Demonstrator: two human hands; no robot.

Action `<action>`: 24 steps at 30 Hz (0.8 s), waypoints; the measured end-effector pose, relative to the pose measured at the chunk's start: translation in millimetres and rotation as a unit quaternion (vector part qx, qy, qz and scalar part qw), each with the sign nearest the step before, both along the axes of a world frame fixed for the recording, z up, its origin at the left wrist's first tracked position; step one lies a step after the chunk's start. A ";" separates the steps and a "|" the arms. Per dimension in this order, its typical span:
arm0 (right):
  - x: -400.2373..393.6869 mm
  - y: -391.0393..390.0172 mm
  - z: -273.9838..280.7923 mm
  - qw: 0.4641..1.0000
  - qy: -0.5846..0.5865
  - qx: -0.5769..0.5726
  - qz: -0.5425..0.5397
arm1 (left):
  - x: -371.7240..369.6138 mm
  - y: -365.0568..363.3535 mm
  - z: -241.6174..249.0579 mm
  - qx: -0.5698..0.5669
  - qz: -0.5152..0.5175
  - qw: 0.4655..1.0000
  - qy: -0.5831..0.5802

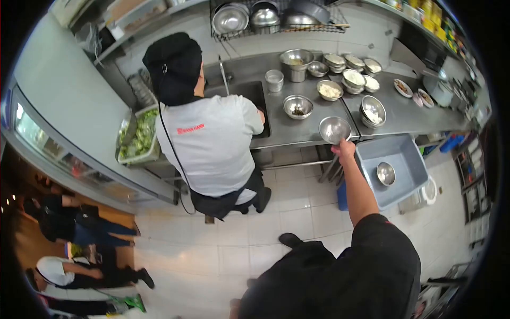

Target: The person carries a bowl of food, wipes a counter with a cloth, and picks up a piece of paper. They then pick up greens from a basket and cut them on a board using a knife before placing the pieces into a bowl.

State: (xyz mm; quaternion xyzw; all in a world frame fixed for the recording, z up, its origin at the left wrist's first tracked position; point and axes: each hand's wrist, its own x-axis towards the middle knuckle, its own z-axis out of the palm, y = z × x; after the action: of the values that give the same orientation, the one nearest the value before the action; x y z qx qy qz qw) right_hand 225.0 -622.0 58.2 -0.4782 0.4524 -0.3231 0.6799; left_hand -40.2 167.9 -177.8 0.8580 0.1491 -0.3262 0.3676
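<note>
My right hand point(345, 149) reaches forward over the counter's front edge, its fingers closed on the near rim of a stainless steel bowl point(334, 129). That bowl looks empty. Beside it on the counter are a steel bowl with dark bits of food point(298, 107) and a stack of steel bowls point(373, 111) with something white in the top one. Below and to the right of my hand, a grey plastic tub point(367, 181) contains one small steel bowl point(385, 174). Only a sliver of my left hand point(234, 304) shows at the bottom edge, and its fingers cannot be made out.
A co-worker in a grey shirt point(212, 143) stands at the sink point(254, 101) to the left. Several bowls of white food point(353, 78) and small plates point(402, 88) stand farther back on the steel counter point(313, 137). A bin of cut greens point(142, 135) is at left.
</note>
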 end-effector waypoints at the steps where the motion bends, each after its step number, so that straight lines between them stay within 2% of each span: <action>1: 15.9 -14.5 -4.6 0.999 -0.023 0.034 0.010 | -24.3 -13.7 -2.1 0.040 -0.025 0.999 0.002; 2: 21.7 -19.3 -8.9 0.999 -0.012 0.033 0.027 | -43.1 -31.3 -4.6 0.072 -0.042 0.997 -0.002; 4: 36.0 -17.5 -19.5 0.978 -0.123 0.110 0.130 | -67.4 -69.1 -16.8 0.125 -0.081 0.989 -0.026; 6: 45.0 7.6 -36.8 0.967 -0.091 0.152 0.180 | -80.3 -104.9 -46.1 0.198 -0.162 0.963 -0.085; 7: 40.1 35.1 -40.4 0.959 -0.074 0.159 0.223 | -86.0 -128.9 -57.6 0.259 -0.239 0.923 -0.152; 8: 34.1 45.8 -72.5 0.936 -0.037 0.136 0.323 | -55.1 -175.6 13.6 0.215 0.133 0.967 -0.006; 9: 31.2 61.9 -104.2 0.883 -0.005 0.138 0.448 | -38.9 -200.4 41.7 0.162 0.202 0.966 0.017; 10: 15.0 87.6 -139.7 0.872 0.101 0.100 0.467 | -25.6 -230.3 71.6 0.191 0.258 0.946 0.043; 11: 0.5 114.7 -161.2 0.833 0.138 0.127 0.521 | -14.8 -241.6 89.3 0.138 0.247 0.956 0.081; 12: -5.8 139.5 -197.7 0.757 0.265 0.099 0.588 | -20.4 -249.1 68.0 0.095 0.258 0.958 0.081; 14: -26.8 204.6 -192.8 0.599 0.299 0.087 0.738 | -23.6 -255.7 50.7 0.031 0.242 0.965 0.093; 15: -28.1 247.5 -191.2 0.469 0.322 -0.053 0.821 | -22.3 -257.5 62.6 0.028 0.302 0.948 0.093; 16: -32.6 287.0 -187.4 0.329 0.322 -0.192 0.867 | -18.4 -255.2 86.3 0.031 0.297 0.947 0.120; 17: -34.1 321.7 -177.4 0.238 0.177 -0.302 0.906 | -22.5 -249.3 98.3 0.032 0.283 0.947 0.148; 18: -33.6 352.3 -160.3 0.145 0.020 -0.392 0.908 | -34.4 -246.6 91.1 0.030 0.319 0.936 0.148; 19: -29.8 410.0 -143.1 0.157 -0.076 -0.338 0.925 | -52.2 -236.8 74.9 -0.019 0.359 0.925 0.119; 21: -20.7 457.8 -134.5 0.147 -0.028 -0.308 0.939 | -76.6 -227.6 50.8 -0.108 0.393 0.913 0.026; 22: -8.8 481.5 -135.9 0.144 -0.008 -0.299 0.943 | -87.9 -222.0 44.4 -0.108 0.411 0.905 0.019; 24: 21.6 510.9 -162.1 0.110 -0.013 -0.377 0.919 | -107.0 -214.9 55.4 -0.156 0.534 0.828 -0.073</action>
State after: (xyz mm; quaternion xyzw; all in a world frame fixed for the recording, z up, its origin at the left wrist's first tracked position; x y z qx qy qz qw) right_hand 246.6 -111.2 -103.9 -0.7210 -0.5204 0.4127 0.1974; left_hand -147.2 -47.0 -122.5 0.5966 0.5041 -0.0347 0.6235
